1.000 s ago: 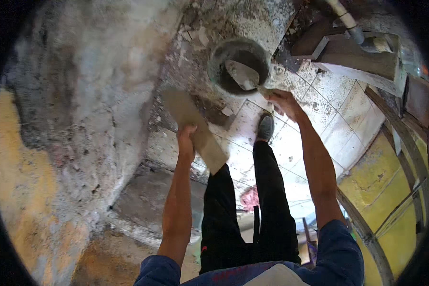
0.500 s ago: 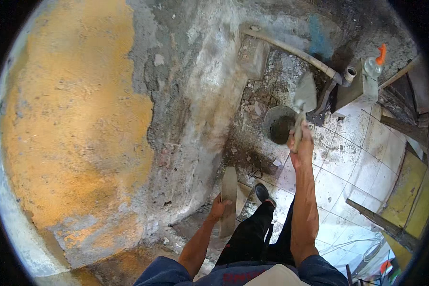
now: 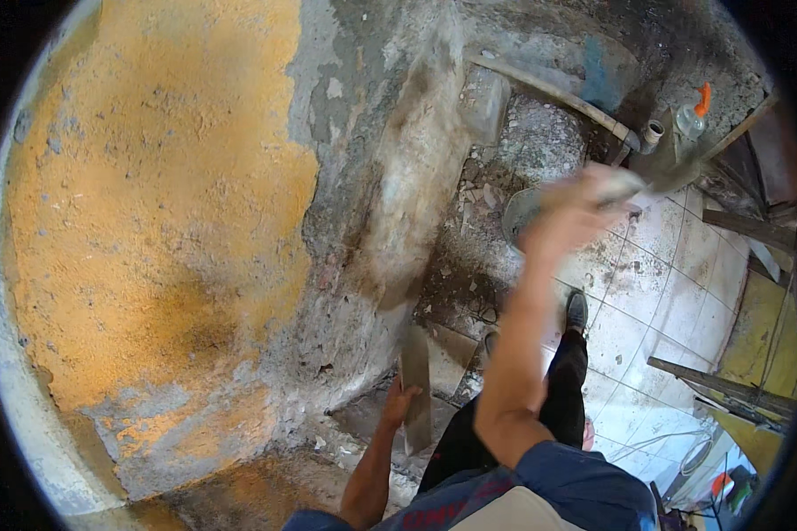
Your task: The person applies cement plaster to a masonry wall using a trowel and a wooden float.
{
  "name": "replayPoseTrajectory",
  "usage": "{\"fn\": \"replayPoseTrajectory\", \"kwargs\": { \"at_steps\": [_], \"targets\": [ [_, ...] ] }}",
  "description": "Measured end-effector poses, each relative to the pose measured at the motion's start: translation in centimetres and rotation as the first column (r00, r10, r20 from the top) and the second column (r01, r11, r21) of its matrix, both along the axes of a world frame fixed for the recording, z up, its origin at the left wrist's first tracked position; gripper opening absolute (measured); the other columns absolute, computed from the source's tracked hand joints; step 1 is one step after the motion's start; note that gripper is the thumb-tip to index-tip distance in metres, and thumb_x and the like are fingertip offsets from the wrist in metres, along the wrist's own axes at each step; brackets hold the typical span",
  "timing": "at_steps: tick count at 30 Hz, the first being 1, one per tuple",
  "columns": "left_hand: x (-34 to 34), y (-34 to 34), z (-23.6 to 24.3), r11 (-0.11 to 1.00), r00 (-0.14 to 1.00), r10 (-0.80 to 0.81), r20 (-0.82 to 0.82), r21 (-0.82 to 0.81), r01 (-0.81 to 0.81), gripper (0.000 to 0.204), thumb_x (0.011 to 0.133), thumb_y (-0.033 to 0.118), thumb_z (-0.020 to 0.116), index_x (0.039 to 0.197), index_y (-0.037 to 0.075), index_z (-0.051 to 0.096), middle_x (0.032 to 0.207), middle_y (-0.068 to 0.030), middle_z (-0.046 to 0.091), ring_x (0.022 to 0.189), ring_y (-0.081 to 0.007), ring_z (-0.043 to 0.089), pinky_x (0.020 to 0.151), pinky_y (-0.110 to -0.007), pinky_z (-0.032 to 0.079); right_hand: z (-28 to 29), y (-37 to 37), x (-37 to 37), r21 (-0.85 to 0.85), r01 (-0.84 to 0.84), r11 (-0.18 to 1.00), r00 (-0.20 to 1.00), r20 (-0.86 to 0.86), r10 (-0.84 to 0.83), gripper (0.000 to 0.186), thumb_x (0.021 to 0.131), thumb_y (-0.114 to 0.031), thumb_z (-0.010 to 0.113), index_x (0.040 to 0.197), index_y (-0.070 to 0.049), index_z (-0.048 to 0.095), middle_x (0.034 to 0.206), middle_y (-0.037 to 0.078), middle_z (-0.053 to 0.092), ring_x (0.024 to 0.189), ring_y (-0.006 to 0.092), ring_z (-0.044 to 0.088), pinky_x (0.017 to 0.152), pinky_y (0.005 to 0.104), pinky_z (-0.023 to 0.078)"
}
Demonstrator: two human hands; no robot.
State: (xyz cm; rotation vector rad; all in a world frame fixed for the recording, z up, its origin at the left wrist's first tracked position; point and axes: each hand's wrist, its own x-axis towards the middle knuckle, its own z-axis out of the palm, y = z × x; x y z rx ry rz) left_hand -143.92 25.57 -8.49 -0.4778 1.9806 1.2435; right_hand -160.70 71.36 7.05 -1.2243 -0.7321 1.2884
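1. Both hands are occupied; the right hand is fist-like around the handle of a flat grey trowel, as far as the motion blur lets me tell.
2. That trowel is in the air at upper right, its smeared blade pointing right, away from the wrist, so its exact edges and load cannot be told.
3. Below the right hand and partly hidden by it, a round, dark grey bucket stands on the dirty floor; its contents cannot be made out.
4. At lower centre the left hand is closed on the near-side edge of 1 long, flat, grey-brown board, held lengthwise beside the person's black-trousered leg.
5. Near the bucket, pale rubble lies along the wall's foot, and stained white square tiles spread to the right, under 1 dark shoe.
6. Beyond the bucket run a long whitish pipe with a grey elbow and, farther right, a clear bottle with an orange top.
7. Filling the left side is a rough wall of orange-yellow paint, broken by bare grey plaster.
8. At far right, a weathered wooden plank lies near a yellow surface.
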Motion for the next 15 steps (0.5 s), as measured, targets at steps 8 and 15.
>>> {"fn": "replayPoseTrajectory", "kwargs": {
  "at_steps": [8, 15],
  "targets": [
    [8.2, -8.8, -0.1, 0.961, 0.980, 0.176, -0.094, -0.197, -0.192, 0.035, 0.087, 0.012, 0.061, 0.120, -0.002, 0.064, 0.112, -0.0094, 0.069, 0.096, -0.0243, 0.065, 0.084, -0.036, 0.052, -3.3, -27.3, -3.7, 0.302, -0.867, 0.396, 0.417, 0.008, 0.909, 0.051, 0.100, -0.029, 0.066, 0.137, 0.001, 0.048, 0.131, 0.024, 0.061, 0.117, 0.0328, 0.063, 0.094, 0.0404, 0.051],
    [5.9, -4.6, -4.9, 0.959, 0.964, 0.229, -0.138, -0.137, -0.248, 0.050, 0.088, 0.015, 0.063, 0.136, 0.000, 0.057, 0.118, -0.0137, 0.067, 0.106, -0.0250, 0.063, 0.091, -0.038, 0.049, -29.5, -16.5, 12.1, -0.254, -0.947, 0.197, 0.032, 0.535, 0.844, 0.052, 0.095, -0.039, 0.071, 0.130, -0.004, 0.054, 0.117, 0.023, 0.061, 0.107, 0.0352, 0.060, 0.091, 0.0461, 0.049]
  ]
}}
